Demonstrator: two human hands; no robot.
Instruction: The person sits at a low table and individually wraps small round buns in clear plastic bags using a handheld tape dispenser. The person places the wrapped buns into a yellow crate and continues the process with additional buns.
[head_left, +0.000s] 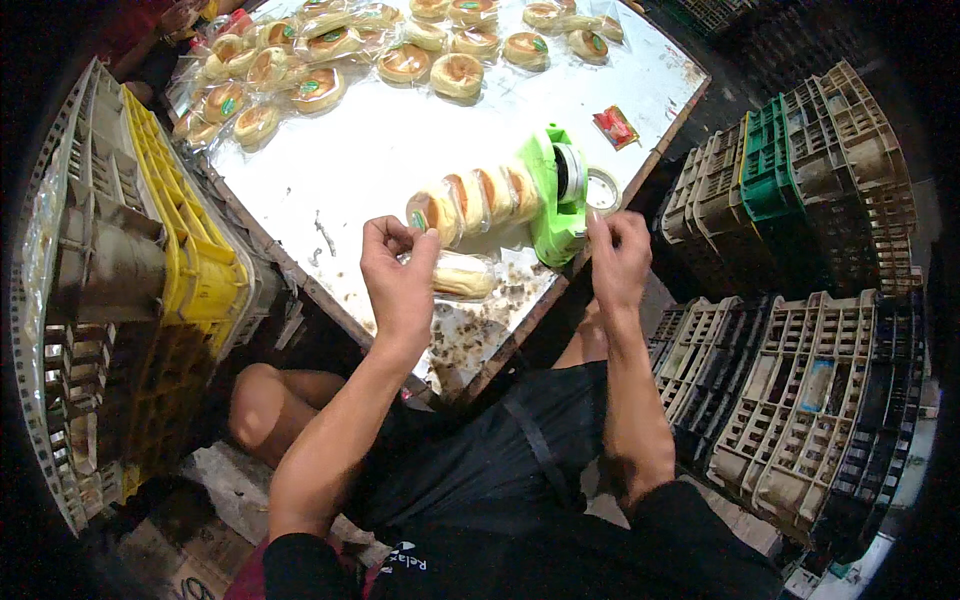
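Note:
My left hand (401, 277) pinches the end of a clear plastic bag at a pale bun (461, 275) near the table's front corner. Just behind it, several browned buns in clear wrap (480, 196) stand on edge in a row, their far end against a green tape dispenser (551, 199). Close to the dispenser's front right side, my right hand (621, 251) has thumb and fingertips together; whether a piece of tape is between them cannot be told. A roll of tape (602, 190) lies behind the dispenser.
Many bagged round buns (457, 75) cover the back of the white table (337, 187). A red packet (616, 127) lies at the right. Stacked plastic crates stand on the left (187, 247) and right (795, 397). Part of another person shows at the upper left.

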